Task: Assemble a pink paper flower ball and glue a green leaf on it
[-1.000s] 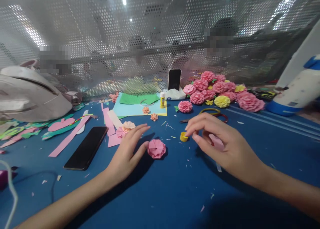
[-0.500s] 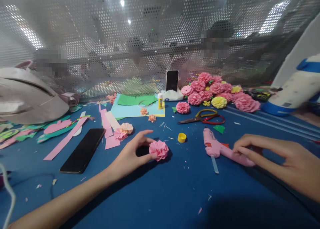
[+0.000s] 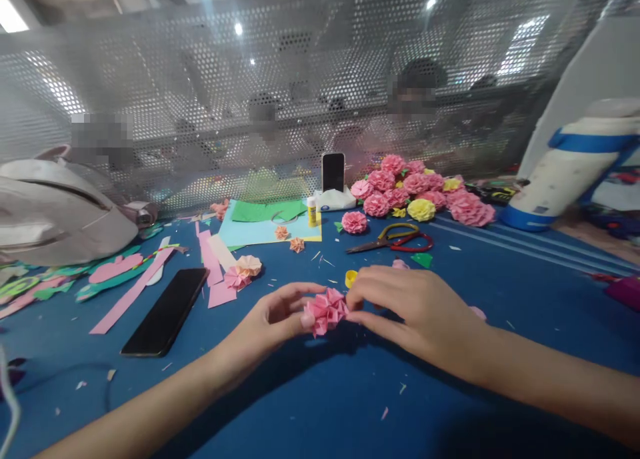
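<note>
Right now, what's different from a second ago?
The right hand came away from the pink glue gun and moved left to the pink paper flower, which the left hand has taken hold of. The scissors, yellow cap and flat phone stayed put.

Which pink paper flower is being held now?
The pink, pleated paper flower at front centre: the left hand grips it; no hand touches the other pink flowers.

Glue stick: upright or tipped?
Upright: the glue stick stands on end on the light blue paper, white part on top, yellow part below.
</note>
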### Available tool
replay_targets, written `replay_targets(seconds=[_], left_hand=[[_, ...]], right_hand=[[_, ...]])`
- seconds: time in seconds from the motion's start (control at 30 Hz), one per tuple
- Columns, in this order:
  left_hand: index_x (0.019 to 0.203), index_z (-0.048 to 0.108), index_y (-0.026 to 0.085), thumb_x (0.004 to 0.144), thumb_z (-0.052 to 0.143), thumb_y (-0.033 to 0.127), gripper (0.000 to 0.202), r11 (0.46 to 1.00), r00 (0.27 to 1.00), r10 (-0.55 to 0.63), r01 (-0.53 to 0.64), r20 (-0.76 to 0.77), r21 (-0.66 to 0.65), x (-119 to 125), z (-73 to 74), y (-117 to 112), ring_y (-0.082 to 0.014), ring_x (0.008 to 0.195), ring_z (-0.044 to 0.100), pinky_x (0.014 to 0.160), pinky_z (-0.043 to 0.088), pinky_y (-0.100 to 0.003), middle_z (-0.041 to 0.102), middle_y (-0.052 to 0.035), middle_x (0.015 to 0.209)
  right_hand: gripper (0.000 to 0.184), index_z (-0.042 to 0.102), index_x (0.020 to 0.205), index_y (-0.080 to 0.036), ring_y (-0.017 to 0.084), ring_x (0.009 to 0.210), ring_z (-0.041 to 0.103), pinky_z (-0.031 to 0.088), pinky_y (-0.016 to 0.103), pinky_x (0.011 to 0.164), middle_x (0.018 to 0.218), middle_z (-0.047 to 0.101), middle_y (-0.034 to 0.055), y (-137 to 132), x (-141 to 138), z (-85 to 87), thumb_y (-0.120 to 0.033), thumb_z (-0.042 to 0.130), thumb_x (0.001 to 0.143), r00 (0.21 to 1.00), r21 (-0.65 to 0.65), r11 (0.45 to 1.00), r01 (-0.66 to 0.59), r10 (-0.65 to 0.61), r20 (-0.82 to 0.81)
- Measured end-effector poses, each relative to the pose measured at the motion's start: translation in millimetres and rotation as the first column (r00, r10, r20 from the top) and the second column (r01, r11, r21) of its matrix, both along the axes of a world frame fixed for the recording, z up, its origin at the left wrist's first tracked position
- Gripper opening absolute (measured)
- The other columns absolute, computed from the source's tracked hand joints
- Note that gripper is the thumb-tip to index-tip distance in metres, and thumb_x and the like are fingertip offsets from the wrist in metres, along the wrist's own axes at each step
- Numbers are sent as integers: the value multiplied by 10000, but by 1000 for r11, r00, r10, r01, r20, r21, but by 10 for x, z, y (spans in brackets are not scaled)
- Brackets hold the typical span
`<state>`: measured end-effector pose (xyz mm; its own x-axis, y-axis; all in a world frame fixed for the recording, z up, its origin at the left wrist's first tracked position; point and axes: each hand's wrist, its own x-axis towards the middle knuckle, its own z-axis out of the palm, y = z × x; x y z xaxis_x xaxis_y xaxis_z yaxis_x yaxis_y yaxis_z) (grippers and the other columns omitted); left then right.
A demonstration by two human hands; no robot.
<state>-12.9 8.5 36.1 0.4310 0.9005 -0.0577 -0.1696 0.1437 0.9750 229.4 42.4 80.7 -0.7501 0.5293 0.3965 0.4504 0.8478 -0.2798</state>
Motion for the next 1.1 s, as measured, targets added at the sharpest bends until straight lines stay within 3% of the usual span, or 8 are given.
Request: replay_targets(seconds=[0.13,0.3,0.53,0.63,0.77,0.83,1.0,1.1], left_hand=[[1298,593,218,869,716,309,455,987,983,-104,120,149,-103,-33,-10,-51,-233,1123,664,1021,452,-380,672,-112,1278],[1322,581,181,844,724,294,511,970,958,-149,189,245,-150,-40,-39,-81,-232,1092,673,989,470,-369,673,-132,1259],[1267,645,197,908,644,275,367,967,934,-92,167,346,-194,-132,-131,-31,-224,1151,653,1066,447,-391,681,-94,1279],[1253,654,204,894,670,313,375,969,939,-79,151,336,-194,-164,-145,-10,-229,1136,659,1070,445,-396,689,-87,1265],[1243,653,198,863,709,317,402,972,946,-64,131,317,-194,-177,-164,17,-227,1109,659,1059,448,-405,688,-100,1244],[1253,644,195,870,697,296,400,973,943,-66,134,326,-189,-186,-184,35,-233,1135,646,1065,441,-418,672,-111,1269],[1276,627,186,870,690,288,423,967,947,-79,149,311,-208,-228,-235,86,-254,1177,627,1077,426,-424,638,-124,1318],[1288,621,200,863,704,307,447,964,951,-73,145,302,-224,-260,-240,106,-256,1181,628,1073,429,-414,637,-115,1326]], right_hand=[[218,630,854,-226,137,789,577,378,280,731,845,641,-25,17,-77,61,-335,529,1014,994,-241,969,-61,37,-103],[275,617,762,-202,176,933,584,414,302,798,987,654,25,49,-138,173,-368,569,976,933,-504,843,-189,-6,-360],[324,473,733,-197,190,1008,614,432,264,657,1136,690,97,59,-166,236,-378,534,995,774,-790,353,-501,-225,-591],[322,506,778,-198,176,877,623,430,266,630,1023,695,83,106,-222,191,-437,535,991,787,-798,432,-420,-265,-557],[234,656,972,-224,174,888,578,432,284,702,1030,659,39,231,-330,119,-450,664,910,929,-629,765,-141,-118,-351],[223,697,1005,-248,181,930,572,430,301,766,1046,644,23,299,-393,77,-429,711,876,965,-532,840,-105,-43,-259],[233,680,774,-201,187,952,598,437,330,841,985,648,30,430,-526,3,-410,723,867,941,-522,835,-176,-14,-339],[220,626,771,-187,182,1014,621,453,298,808,1074,686,45,454,-540,29,-355,713,885,895,-625,732,-271,-48,-444]])
